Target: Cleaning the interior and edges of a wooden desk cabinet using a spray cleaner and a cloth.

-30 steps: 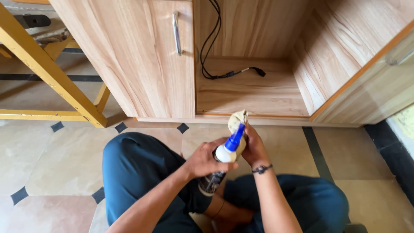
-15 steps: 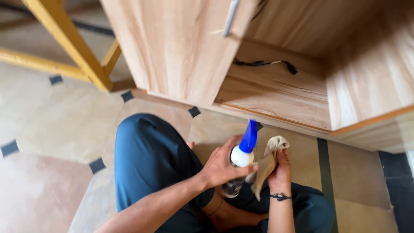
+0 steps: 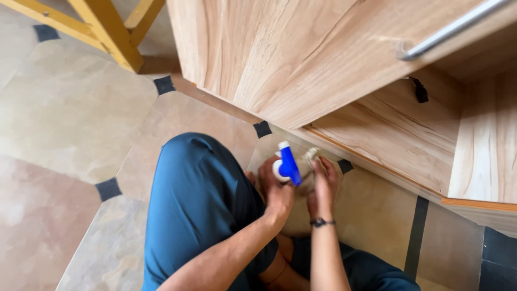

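We find the left hand [image 3: 276, 189] clamped round the spray bottle [image 3: 285, 166], low over the floor [image 3: 81, 118] by the cabinet's [image 3: 280, 59] front edge. The right hand [image 3: 321, 186] grips a soft, limp cloth [image 3: 308, 161]. We judge the bottle light, rigid, slippery; hold its neck.

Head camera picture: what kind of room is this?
Probably a room in a home, maybe a kitchen. There is a light wooden cabinet with a silver bar handle, a beige tiled floor with small black squares, and yellow wooden furniture legs.
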